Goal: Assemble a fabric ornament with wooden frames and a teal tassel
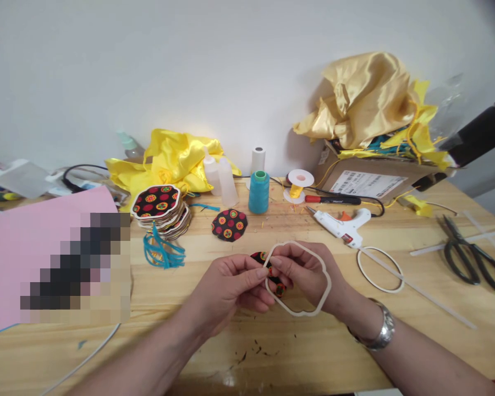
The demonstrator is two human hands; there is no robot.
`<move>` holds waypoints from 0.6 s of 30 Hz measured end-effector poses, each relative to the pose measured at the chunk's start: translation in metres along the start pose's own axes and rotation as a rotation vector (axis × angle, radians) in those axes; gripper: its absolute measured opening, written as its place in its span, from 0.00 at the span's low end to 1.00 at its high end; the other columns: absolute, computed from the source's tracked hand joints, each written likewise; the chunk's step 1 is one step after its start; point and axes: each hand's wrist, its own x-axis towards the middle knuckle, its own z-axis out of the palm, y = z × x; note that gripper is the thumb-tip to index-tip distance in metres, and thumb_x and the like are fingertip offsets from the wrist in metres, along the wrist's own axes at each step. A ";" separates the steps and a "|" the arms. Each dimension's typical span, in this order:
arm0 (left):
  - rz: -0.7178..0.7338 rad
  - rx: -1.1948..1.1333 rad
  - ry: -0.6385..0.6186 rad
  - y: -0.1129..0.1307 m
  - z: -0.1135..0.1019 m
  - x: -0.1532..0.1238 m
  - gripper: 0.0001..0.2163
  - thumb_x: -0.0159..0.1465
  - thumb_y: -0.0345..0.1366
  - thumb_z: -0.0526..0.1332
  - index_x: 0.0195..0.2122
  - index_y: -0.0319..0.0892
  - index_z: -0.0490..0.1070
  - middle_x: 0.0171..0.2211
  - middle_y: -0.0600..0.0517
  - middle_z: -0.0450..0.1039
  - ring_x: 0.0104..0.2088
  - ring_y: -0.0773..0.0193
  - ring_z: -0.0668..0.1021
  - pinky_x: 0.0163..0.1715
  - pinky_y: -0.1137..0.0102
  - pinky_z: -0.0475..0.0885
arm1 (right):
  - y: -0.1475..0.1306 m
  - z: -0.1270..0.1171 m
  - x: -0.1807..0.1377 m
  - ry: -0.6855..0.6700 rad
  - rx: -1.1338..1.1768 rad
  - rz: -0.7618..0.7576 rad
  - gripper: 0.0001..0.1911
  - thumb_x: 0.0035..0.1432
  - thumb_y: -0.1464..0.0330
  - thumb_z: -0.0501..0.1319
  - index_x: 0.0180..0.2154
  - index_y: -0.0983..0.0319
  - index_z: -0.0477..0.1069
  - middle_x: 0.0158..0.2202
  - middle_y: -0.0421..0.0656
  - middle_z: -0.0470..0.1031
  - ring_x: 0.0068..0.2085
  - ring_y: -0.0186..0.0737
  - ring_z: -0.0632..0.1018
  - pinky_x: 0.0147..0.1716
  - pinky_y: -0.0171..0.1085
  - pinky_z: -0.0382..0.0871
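A thin cream frame [328,287] with a wavy outline is held upright between my two hands. My left hand [235,283] pinches its left edge between thumb and fingers. Through the frame's opening reaches my right hand [309,272], its thumb and fingers closed near that same edge. Behind the frame, a dark patterned fabric piece [279,289] shows between my fingers, partly hidden by them. Just beyond my hands a similar black fabric piece with red and yellow rounds [230,225] lies flat. A stack of fabric-covered wavy frames [157,202] stands to the left.
Teal thread [259,192], white squeeze bottles [228,184] and yellow satin [165,157] stand behind. On the right are a glue gun [344,225], an oval ring [359,264], black scissors [462,253] and a cardboard box [334,179]. Teal strips [163,250] and a pink sheet [37,236] lie left.
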 end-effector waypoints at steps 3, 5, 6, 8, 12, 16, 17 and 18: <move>-0.005 0.008 -0.004 0.000 -0.001 0.001 0.08 0.53 0.36 0.68 0.26 0.36 0.73 0.23 0.50 0.79 0.20 0.69 0.78 0.19 0.78 0.72 | 0.000 0.000 -0.001 -0.001 -0.010 0.006 0.09 0.57 0.68 0.60 0.26 0.63 0.71 0.19 0.36 0.72 0.20 0.26 0.70 0.19 0.25 0.64; -0.006 0.010 -0.003 -0.001 -0.001 0.001 0.08 0.54 0.36 0.68 0.26 0.36 0.73 0.23 0.50 0.79 0.20 0.69 0.78 0.19 0.78 0.72 | 0.000 -0.001 -0.001 -0.003 -0.014 0.006 0.08 0.57 0.68 0.60 0.26 0.64 0.71 0.19 0.36 0.72 0.20 0.26 0.70 0.19 0.25 0.64; -0.006 0.011 -0.002 -0.001 -0.001 0.001 0.08 0.54 0.36 0.68 0.26 0.36 0.73 0.23 0.50 0.79 0.20 0.69 0.78 0.19 0.78 0.72 | 0.000 -0.001 -0.001 -0.003 -0.016 0.004 0.08 0.57 0.68 0.61 0.26 0.64 0.71 0.19 0.36 0.72 0.20 0.25 0.70 0.19 0.25 0.63; -0.004 0.012 -0.003 -0.001 -0.001 0.001 0.08 0.54 0.36 0.68 0.26 0.36 0.73 0.23 0.50 0.79 0.20 0.69 0.78 0.19 0.78 0.72 | 0.000 -0.001 -0.002 -0.004 -0.019 0.002 0.08 0.57 0.68 0.61 0.27 0.64 0.71 0.20 0.36 0.72 0.20 0.25 0.69 0.19 0.25 0.63; -0.005 0.008 -0.005 -0.001 0.000 0.000 0.08 0.53 0.36 0.68 0.26 0.37 0.73 0.23 0.51 0.79 0.20 0.69 0.78 0.19 0.79 0.72 | 0.000 -0.001 -0.001 0.003 -0.035 0.002 0.08 0.57 0.68 0.60 0.27 0.64 0.71 0.20 0.37 0.72 0.20 0.25 0.68 0.19 0.25 0.63; -0.013 0.006 0.002 0.000 0.000 0.001 0.08 0.53 0.36 0.68 0.26 0.37 0.73 0.23 0.50 0.79 0.20 0.69 0.78 0.19 0.78 0.72 | -0.001 -0.002 0.000 -0.005 -0.069 0.005 0.10 0.58 0.67 0.59 0.26 0.64 0.71 0.19 0.37 0.72 0.20 0.26 0.68 0.19 0.26 0.63; -0.014 0.006 0.002 0.000 0.000 0.001 0.08 0.53 0.36 0.68 0.26 0.37 0.73 0.23 0.50 0.79 0.20 0.69 0.78 0.19 0.78 0.72 | -0.002 -0.003 0.000 -0.006 -0.072 0.006 0.11 0.57 0.67 0.59 0.25 0.64 0.71 0.19 0.37 0.72 0.20 0.26 0.68 0.19 0.26 0.63; -0.014 0.005 0.002 0.000 0.000 0.001 0.08 0.53 0.36 0.68 0.25 0.37 0.73 0.22 0.50 0.79 0.20 0.69 0.78 0.19 0.78 0.72 | -0.002 -0.003 0.000 -0.005 -0.072 0.008 0.11 0.57 0.67 0.59 0.25 0.64 0.71 0.19 0.37 0.72 0.20 0.26 0.68 0.19 0.26 0.63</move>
